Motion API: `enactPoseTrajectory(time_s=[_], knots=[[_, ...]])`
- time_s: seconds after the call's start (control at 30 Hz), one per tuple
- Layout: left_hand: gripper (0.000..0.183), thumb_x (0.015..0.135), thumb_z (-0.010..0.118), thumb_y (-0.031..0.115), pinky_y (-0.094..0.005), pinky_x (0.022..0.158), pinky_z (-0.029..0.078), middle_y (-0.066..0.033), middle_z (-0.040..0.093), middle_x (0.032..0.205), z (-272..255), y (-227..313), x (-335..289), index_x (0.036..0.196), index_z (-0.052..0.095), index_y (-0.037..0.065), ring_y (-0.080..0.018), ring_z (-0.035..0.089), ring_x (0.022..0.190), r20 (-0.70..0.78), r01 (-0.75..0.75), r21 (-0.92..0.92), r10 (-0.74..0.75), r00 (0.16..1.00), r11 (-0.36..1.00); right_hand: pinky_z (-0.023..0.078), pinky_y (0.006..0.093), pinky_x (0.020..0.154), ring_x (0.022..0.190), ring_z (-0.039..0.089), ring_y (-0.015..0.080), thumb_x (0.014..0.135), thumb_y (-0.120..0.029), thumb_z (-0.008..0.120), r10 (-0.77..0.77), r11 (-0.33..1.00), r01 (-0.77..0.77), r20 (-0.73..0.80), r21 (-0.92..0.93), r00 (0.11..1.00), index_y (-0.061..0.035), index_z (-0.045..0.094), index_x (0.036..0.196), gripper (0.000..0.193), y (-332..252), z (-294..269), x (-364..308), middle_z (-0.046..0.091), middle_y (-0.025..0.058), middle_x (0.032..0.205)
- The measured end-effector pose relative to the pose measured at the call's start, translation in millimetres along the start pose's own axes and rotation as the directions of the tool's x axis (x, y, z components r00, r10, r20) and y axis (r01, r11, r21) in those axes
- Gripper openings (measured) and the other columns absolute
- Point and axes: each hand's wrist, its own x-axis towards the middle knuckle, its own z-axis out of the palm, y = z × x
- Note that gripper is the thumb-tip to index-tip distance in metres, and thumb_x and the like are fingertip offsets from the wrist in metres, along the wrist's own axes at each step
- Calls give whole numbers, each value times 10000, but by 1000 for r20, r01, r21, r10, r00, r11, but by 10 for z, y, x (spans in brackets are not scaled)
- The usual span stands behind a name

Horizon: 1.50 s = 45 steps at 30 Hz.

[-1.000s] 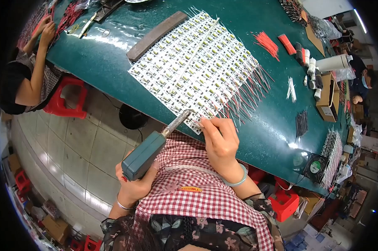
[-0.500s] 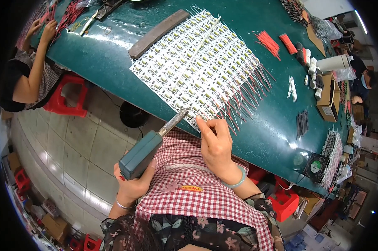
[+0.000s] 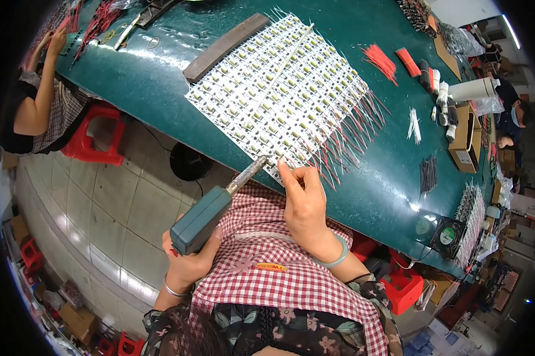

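Your left hand [image 3: 189, 264] grips the dark green soldering tool [image 3: 202, 218], its tip at the near corner of the white circuit-board sheet [image 3: 277, 98] on the green bench [image 3: 398, 169]. Your right hand [image 3: 307, 204] bends its fingers just beside that tip — whether they pinch anything, I cannot tell.

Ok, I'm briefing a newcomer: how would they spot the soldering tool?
Find the green table, then the white boards on it. Toward their near corner points the tool, held in the left hand; its boxy dark green body and metal barrel set it apart from the flat boards.
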Motion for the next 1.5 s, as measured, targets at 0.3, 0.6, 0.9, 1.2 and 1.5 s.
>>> enactPoseTrajectory(time_s=[0.3, 0.6, 0.9, 1.2, 1.5], knots=[[192, 748, 766, -20, -268, 598, 494, -104, 679, 832, 9, -44, -25, 923, 689, -42, -160, 646, 666, 3, 15, -61, -15, 1000, 998, 482, 362, 616, 745, 569, 260, 724, 104, 717, -104, 994, 100, -97, -40, 990, 0, 683, 1007, 303, 25, 49, 24, 563, 99, 818], [188, 752, 755, -25, -276, 582, 480, -107, 655, 825, -46, 29, 31, 923, 681, -46, -168, 621, 647, 90, -99, 71, 92, 992, 993, 481, 361, 628, 745, 562, 263, 732, 103, 714, -107, 994, 103, -96, -44, 990, 7, 671, 996, 284, 35, 62, 21, 564, 106, 826], [172, 744, 751, -20, -278, 563, 467, -109, 634, 803, -50, 42, 8, 902, 685, -29, -188, 601, 622, 119, -70, 137, 54, 991, 988, 464, 365, 611, 715, 566, 263, 719, 128, 726, -98, 995, 93, -126, -40, 987, -5, 687, 982, 298, 29, 79, 31, 568, 98, 798], [191, 748, 761, -3, -280, 600, 505, -109, 678, 810, -90, -10, -83, 918, 689, -53, -197, 653, 645, 78, 13, 75, -19, 997, 997, 485, 380, 649, 760, 556, 281, 744, 100, 699, -111, 993, 108, -79, -44, 991, 25, 652, 1019, 289, 42, 85, 12, 548, 123, 842], [220, 776, 777, 4, -264, 621, 525, -67, 722, 850, -95, 92, -27, 976, 701, -49, -136, 666, 675, -70, 277, -192, -294, 953, 942, 491, 382, 657, 766, 561, 283, 745, 101, 691, -86, 996, 85, -82, -11, 993, 28, 656, 1017, 284, 12, 68, 49, 553, 124, 847]])
